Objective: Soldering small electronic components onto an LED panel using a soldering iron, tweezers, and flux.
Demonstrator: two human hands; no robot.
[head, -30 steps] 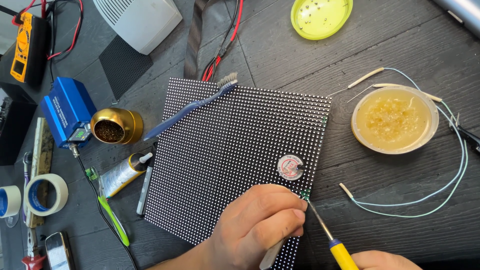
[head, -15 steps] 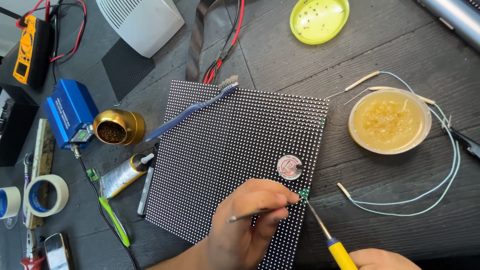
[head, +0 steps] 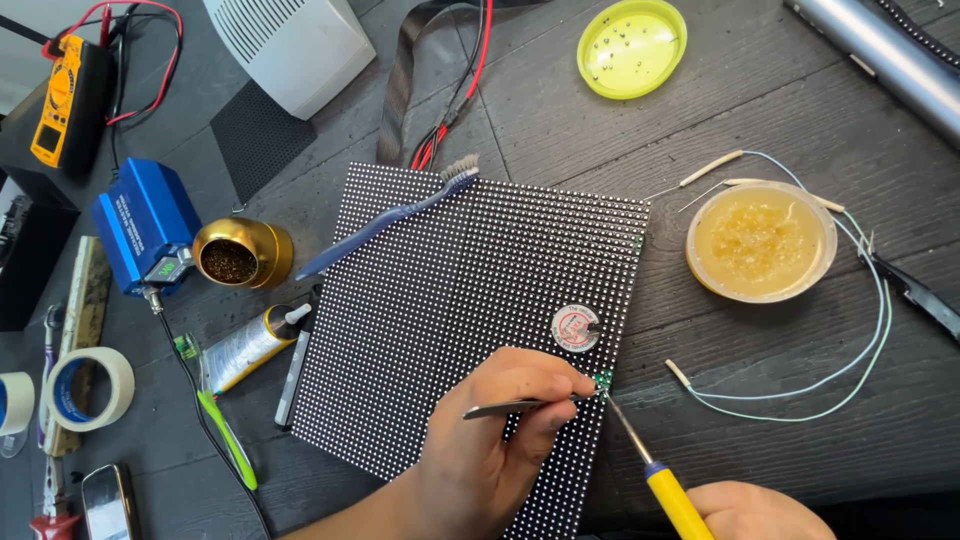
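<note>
So, the dark wooden table [head: 800, 110] is taken up mostly by the black dotted LED panel [head: 450, 330], which is laid flat at the centre of the frame, probably so its grid can be reached from the near edge. A blue toothbrush [head: 385, 220] is left lying across the panel's upper left corner, bristles up top, handy for cleaning by the look of it. A tub of yellowish paste [head: 760, 242] is parked at right of centre, with thin white wires [head: 880, 320] looped around it. A small round tin [head: 575, 327] is set on the panel itself, just above the work spot, so it's kept close.

Lower centre, the left hand [head: 490, 440] is rested on the panel, fingers pinched around slim metal tweezers [head: 520, 406], whose tips are aimed at the panel's right edge. At the bottom right edge, the right hand [head: 750, 510] is only partly seen, closed around the yellow handle of a soldering iron [head: 660, 480]; its tip is brought to the same point as the tweezers, at a tiny green part [head: 603, 379]. Both tools are angled in from below, seemingly for steadiness.

Along the left side, a gold cup [head: 243, 255], a blue box [head: 145, 225] and tape rolls [head: 85, 385] are pushed aside.
</note>
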